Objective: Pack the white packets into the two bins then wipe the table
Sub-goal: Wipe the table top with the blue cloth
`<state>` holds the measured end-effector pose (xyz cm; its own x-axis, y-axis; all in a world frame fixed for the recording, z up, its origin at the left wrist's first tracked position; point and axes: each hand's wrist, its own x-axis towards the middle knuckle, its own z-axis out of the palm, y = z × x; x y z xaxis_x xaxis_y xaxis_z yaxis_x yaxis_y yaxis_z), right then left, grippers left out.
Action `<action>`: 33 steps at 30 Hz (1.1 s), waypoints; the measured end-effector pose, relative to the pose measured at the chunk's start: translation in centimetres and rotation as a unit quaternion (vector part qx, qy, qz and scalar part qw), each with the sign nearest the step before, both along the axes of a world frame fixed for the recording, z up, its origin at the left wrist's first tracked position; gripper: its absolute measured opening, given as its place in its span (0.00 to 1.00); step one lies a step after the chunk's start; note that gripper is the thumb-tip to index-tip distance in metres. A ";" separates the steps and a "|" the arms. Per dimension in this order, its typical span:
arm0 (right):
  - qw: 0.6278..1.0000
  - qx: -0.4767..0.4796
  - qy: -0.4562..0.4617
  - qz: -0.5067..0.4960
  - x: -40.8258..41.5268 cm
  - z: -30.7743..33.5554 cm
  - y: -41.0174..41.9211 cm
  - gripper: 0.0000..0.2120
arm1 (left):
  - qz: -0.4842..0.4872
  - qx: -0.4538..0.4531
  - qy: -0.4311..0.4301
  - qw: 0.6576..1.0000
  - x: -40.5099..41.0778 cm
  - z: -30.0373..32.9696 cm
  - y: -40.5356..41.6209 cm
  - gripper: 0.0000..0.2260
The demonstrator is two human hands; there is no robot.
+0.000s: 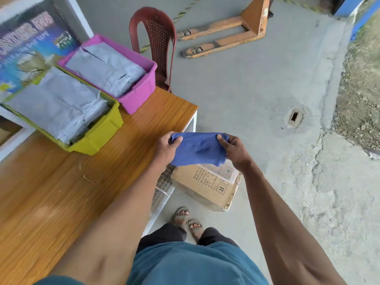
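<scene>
Holding a blue cloth (198, 150) stretched between them at mid-frame, the left hand (167, 148) and right hand (234, 151) each pinch an upper corner, past the wooden table (67, 192) edge. White packets (61, 103) fill the yellow-green bin (102, 134) and pink bin (139, 95) at upper left. Print on the cardboard box (205, 188) below the cloth is too blurred to read; the poster (30, 38) at upper left shows "TAPE".

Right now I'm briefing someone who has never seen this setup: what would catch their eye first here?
First the blue cloth, stretched between the left hand and right hand just off the wooden table edge. Next the pink bin and yellow-green bin at the table's far end, both full of white packets.
</scene>
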<state>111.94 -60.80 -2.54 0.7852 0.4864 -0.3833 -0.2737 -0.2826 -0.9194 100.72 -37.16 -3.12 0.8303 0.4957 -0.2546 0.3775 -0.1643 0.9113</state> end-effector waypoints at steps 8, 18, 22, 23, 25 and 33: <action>0.984 0.081 0.018 0.156 -1.4 3.9 7.4 0.23 | 0.189 0.017 -0.071 0.979 -8.0 3.0 1.7 0.11; 0.934 0.109 0.050 0.336 -12.0 4.7 20.1 0.13 | 0.403 0.042 -0.051 0.913 -24.7 3.3 4.6 0.20; 0.880 0.134 0.078 0.448 -18.1 5.2 24.6 0.07 | 0.489 0.056 -0.043 0.869 -33.2 3.5 6.0 0.25; 0.863 0.137 0.084 0.479 -20.1 5.4 25.9 0.10 | 0.509 0.056 -0.040 0.858 -35.5 3.9 6.2 0.24; 0.836 0.136 0.053 0.528 -23.8 5.9 28.1 0.12 | 0.531 0.067 -0.034 0.844 -39.7 3.9 6.6 0.21; 0.774 0.153 -0.103 0.606 -43.7 6.6 36.0 0.10 | 0.622 0.100 -0.111 0.769 -58.9 5.6 6.6 0.15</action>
